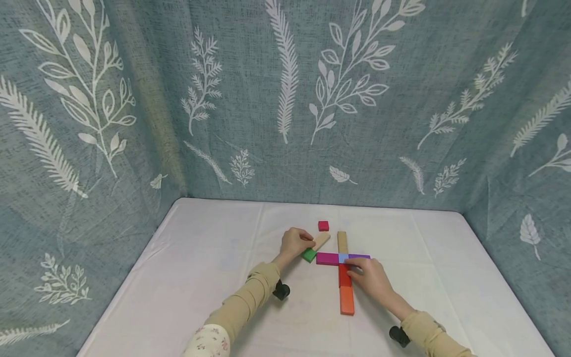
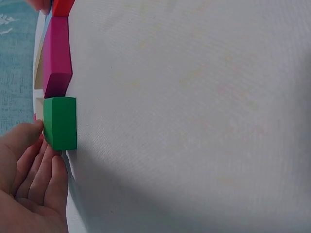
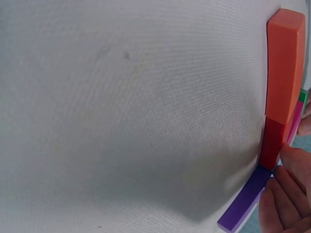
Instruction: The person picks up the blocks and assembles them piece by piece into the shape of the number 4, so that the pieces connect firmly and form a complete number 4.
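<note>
My left hand (image 1: 296,242) bends over a small green block (image 2: 62,124), thumb at its upper edge and fingertips at its side, as if in a light pinch. A pale wooden block (image 1: 321,241) lies slantwise against the green one. My right hand (image 1: 371,278) rests at the crossing of a row of blocks, index fingertip on the light blue block (image 1: 342,258) and thumb by the red block (image 3: 273,143). Magenta (image 1: 327,259) and purple (image 3: 245,199) blocks extend to either side of the light blue one.
Below the red block an orange block (image 1: 346,300) continues the column, and a tan block (image 1: 342,242) stands at its top. A small crimson block (image 1: 323,226) lies apart farther back. White cloth (image 1: 214,248) covers the table; leaf-patterned curtains (image 1: 250,99) hang behind and beside it.
</note>
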The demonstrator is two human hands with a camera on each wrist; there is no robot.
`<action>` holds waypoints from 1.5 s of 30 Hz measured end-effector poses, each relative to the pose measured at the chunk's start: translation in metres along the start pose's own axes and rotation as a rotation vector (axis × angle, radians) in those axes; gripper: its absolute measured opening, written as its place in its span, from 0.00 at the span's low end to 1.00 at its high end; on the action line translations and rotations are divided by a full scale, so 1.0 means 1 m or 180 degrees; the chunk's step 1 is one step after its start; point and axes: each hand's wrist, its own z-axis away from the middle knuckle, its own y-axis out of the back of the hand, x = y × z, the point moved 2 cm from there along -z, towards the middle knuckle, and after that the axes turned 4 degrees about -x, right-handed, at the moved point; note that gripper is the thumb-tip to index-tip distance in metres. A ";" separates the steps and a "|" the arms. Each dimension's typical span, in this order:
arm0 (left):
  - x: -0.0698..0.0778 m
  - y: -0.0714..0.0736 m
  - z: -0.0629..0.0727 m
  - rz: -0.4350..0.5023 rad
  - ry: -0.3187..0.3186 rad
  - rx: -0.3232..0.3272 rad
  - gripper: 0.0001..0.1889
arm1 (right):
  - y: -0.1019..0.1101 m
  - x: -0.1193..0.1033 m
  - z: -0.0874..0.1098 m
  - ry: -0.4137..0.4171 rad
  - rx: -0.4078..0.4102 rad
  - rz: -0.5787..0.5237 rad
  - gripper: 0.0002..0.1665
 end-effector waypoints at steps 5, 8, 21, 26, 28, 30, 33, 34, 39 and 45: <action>0.000 -0.001 -0.001 -0.0011 -0.0009 -0.0015 0.05 | 0.001 0.001 0.000 -0.0026 -0.0015 -0.0006 0.19; 0.001 -0.001 0.000 -0.0002 -0.0055 -0.0023 0.05 | 0.001 0.002 -0.001 -0.0026 -0.0009 0.0004 0.19; 0.007 0.007 -0.006 0.0049 -0.0092 0.0020 0.06 | 0.002 0.004 -0.002 0.0002 -0.0006 0.0019 0.18; 0.010 0.014 -0.014 0.0056 -0.0256 -0.0001 0.07 | 0.001 0.004 -0.002 0.0048 0.0029 0.0043 0.18; 0.012 0.017 -0.017 0.0085 -0.0293 -0.0046 0.09 | 0.001 0.004 -0.002 0.0061 0.0042 0.0035 0.18; 0.014 0.021 -0.020 0.0100 -0.0309 -0.0081 0.11 | 0.001 0.004 -0.001 0.0066 0.0046 0.0023 0.18; 0.017 0.026 -0.026 0.0079 -0.0335 -0.0091 0.12 | 0.000 0.004 -0.001 0.0069 0.0051 0.0028 0.18; 0.018 0.028 -0.028 0.0061 -0.0354 -0.0080 0.12 | -0.001 0.004 -0.001 0.0060 0.0048 0.0028 0.18; 0.026 0.036 -0.036 -0.0042 -0.0448 -0.0051 0.13 | 0.000 0.005 -0.001 0.0036 0.0040 0.0034 0.18; 0.031 0.034 -0.042 -0.0166 -0.0463 -0.0265 0.14 | 0.000 0.005 -0.002 0.0048 0.0034 0.0012 0.18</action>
